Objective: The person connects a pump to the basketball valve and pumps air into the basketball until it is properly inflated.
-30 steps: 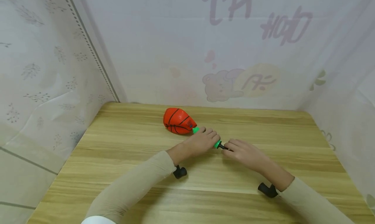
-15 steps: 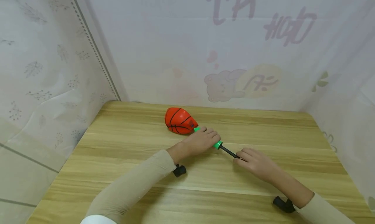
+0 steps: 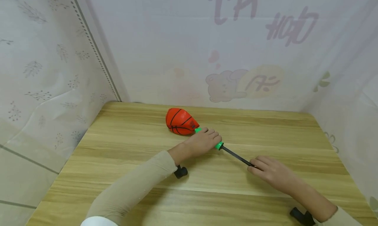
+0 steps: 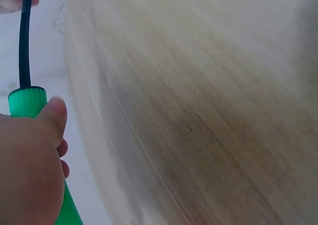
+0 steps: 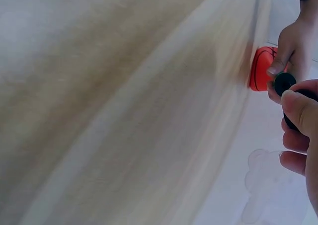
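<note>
Red ball (image 3: pixel 180 122): misshapen, on the table (image 3: pixel 118 137); my landmark from afar. Green pump (image 3: pixel 219 145): right of the ball, tip at its pointed end. Left hand (image 3: pixel 202 142): fingers curled round the pump. Right hand (image 3: pixel 274 174): fingers gripping the black rod (image 3: pixel 236 155), farthest from the ball. Step, I judge: pumping, rod extended. Next calls for a straight push ballward, pump steady.

Right hand (image 3: pixel 274 173) drew back and rightward, farther from the left hand (image 3: pixel 201 142), a longer stretch of black rod (image 3: pixel 236 155) came out of the green pump (image 3: pixel 219 145)
</note>
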`<act>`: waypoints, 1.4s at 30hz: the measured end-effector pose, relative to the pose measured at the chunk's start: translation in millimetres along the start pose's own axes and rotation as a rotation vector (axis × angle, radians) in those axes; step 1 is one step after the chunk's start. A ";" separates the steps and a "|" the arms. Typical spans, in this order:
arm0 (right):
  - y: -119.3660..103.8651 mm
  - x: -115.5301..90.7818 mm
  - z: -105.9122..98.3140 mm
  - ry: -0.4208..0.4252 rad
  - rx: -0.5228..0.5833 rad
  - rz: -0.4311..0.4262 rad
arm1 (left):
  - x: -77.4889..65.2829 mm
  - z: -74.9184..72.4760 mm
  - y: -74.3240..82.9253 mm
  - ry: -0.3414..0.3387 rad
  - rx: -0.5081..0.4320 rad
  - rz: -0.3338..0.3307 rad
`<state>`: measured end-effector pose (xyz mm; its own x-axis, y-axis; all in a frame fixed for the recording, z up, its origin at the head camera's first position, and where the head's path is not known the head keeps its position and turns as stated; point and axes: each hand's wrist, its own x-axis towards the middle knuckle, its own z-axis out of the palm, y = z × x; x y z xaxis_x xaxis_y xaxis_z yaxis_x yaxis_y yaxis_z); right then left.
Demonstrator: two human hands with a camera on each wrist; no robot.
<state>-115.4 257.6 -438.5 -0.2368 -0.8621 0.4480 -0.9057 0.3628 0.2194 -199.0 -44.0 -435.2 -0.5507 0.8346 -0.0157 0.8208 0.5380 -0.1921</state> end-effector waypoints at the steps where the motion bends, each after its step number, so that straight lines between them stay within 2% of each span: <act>1: 1.4 1.9 0.6 0.006 -0.003 -0.006 | -0.1 -0.4 0.4 -0.001 0.000 -0.003; 9: 14.5 30.6 12.9 0.010 -0.004 -0.060 | -0.5 -3.0 2.2 -0.001 -0.012 -0.027; 16: 22.2 48.2 25.1 0.008 -0.008 -0.086 | 1.3 -2.3 4.8 0.004 0.018 -0.039; 26: 27.4 66.4 39.6 -0.022 -0.022 -0.067 | 1.4 -1.9 5.4 -0.009 0.013 -0.051; 34: 26.7 62.6 43.4 0.027 -0.021 -0.037 | 1.4 -2.3 1.2 0.006 0.009 -0.046; 42: 17.2 38.0 26.4 0.039 0.020 -0.035 | -2.1 -1.8 0.6 0.016 0.001 -0.029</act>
<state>-149.3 221.7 -440.6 -0.1915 -0.8596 0.4737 -0.9200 0.3254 0.2186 -197.0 -45.2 -433.5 -0.5721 0.8202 0.0054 0.8041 0.5622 -0.1931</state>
